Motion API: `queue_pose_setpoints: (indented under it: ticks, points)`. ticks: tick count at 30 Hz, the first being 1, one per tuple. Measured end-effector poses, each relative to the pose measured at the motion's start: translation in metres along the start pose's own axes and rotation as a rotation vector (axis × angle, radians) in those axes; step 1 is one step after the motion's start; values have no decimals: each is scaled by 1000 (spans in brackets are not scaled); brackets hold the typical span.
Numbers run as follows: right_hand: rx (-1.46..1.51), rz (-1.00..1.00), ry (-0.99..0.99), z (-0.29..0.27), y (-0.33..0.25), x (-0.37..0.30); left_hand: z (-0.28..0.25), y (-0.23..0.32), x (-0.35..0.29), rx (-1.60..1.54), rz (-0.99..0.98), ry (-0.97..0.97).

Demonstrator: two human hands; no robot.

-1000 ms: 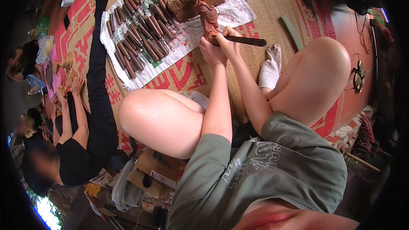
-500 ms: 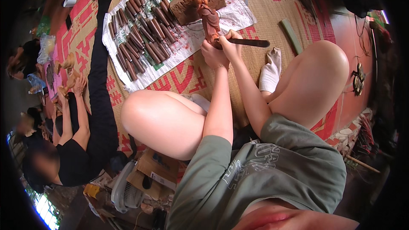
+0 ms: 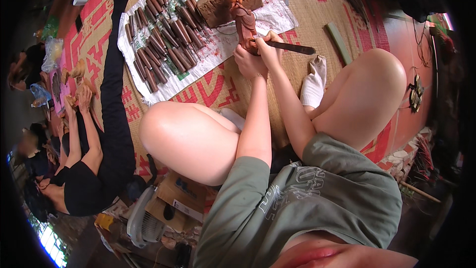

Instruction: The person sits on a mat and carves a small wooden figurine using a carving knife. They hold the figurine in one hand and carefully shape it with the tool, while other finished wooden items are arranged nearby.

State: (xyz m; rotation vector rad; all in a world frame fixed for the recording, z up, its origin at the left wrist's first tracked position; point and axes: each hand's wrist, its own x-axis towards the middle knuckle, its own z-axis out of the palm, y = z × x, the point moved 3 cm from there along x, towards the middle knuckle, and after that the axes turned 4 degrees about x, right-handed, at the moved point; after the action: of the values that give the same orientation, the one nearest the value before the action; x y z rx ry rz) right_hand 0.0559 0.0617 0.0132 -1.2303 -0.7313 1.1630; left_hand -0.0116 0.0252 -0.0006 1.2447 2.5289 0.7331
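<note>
A reddish-brown carved wooden figurine (image 3: 245, 24) leans its upper part against a brown wooden block (image 3: 213, 7) on a white printed sheet. Around the figurine's lower end my left hand (image 3: 248, 63) is closed. My right hand (image 3: 269, 52) grips a carving tool with a long dark handle (image 3: 292, 47), which sticks out to the right. The tool's working tip meets the base of the figurine, mostly hidden by my fingers. Left of the block, several carving chisels (image 3: 168, 37) with brown wooden handles lie in rows on the white sheet (image 3: 171, 89).
A red-patterned straw mat (image 3: 228, 92) spreads beneath me. A pale green strip (image 3: 338, 43) lies near my right knee. To the left a person in black (image 3: 87, 183) handles a light wooden carving (image 3: 79, 77). A cardboard box (image 3: 178, 201) and a fan (image 3: 144, 218) stand behind my left leg.
The right hand and its tool have shifted very slightly, and the figurine has turned a little in my left hand. The neighbouring person's head and hands have moved slightly.
</note>
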Motion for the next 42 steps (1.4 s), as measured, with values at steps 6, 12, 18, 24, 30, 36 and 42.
queue_pose_setpoints:
  ticks: [6,12,18,24,30,36,42]
  points:
    - [-454,-287,34,-3,0,-6,15,-7,0,29,-4,-5]
    - [-167,-75,45,-3,0,-2,3,5,-4,59,10,9]
    - [-471,-294,34,-7,1,-6,13,-1,0,63,19,52]
    - [-88,8,-25,-6,-5,-8,9,1,-2,95,-3,6]
    - [-261,-81,-94,-20,9,-8,13,1,-3,121,29,108]
    - [-453,-360,-123,-13,-4,-8,14,1,-2,152,15,115]
    - [-609,-452,-114,-1,-20,-12,13,0,0,121,-1,66]
